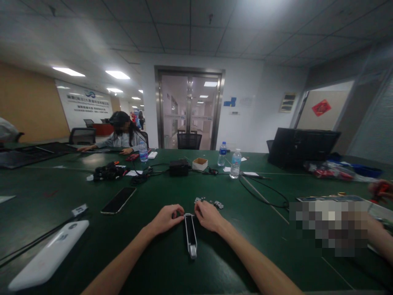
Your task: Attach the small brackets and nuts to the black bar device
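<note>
A long narrow black and silver part (190, 234) lies on the green table (147, 254), pointing toward me. My left hand (167, 218) is curled at its far end on the left, fingertips pinched against the tip. My right hand (208, 215) is curled at the same end on the right, fingers pressed on the tip. Small metal pieces (218, 204) lie just beyond my right hand.
A black phone (118, 200) lies at left, a white device (49, 255) near the front left. Cables, a black box (179, 167), a small cardboard box (199, 164) and water bottles (235, 164) sit mid-table. A person sits at far left; another person's arm is at right.
</note>
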`<act>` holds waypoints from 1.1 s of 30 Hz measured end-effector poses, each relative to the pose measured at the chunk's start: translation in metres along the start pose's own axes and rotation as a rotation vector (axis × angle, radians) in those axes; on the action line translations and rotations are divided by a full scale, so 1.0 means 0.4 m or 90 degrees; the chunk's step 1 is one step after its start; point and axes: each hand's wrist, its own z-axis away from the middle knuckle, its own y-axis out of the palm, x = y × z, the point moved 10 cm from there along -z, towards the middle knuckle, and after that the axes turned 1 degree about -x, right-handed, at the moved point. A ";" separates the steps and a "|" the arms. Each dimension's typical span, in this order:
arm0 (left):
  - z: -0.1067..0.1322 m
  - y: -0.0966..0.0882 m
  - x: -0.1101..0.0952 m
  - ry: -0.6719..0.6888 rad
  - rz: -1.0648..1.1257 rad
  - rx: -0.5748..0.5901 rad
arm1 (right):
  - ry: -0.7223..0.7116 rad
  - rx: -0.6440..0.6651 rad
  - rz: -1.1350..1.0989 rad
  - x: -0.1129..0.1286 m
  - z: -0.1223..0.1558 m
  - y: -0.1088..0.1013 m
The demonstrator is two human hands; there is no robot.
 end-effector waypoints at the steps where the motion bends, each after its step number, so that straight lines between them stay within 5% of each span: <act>1: 0.000 -0.005 0.002 -0.002 -0.007 -0.011 | -0.003 -0.011 0.001 0.002 0.000 -0.007; 6: -0.001 -0.034 -0.014 0.018 0.002 -0.088 | -0.096 -0.066 -0.081 0.066 0.008 -0.033; 11: 0.002 -0.032 -0.048 0.019 0.054 -0.078 | -0.146 -0.101 -0.178 0.111 0.015 -0.032; 24: 0.001 -0.029 -0.036 -0.012 0.212 -0.047 | -0.110 -0.164 -0.211 0.078 0.010 -0.030; 33: 0.003 -0.058 0.021 -0.010 0.015 -0.034 | -0.036 -0.080 -0.058 0.028 0.000 -0.037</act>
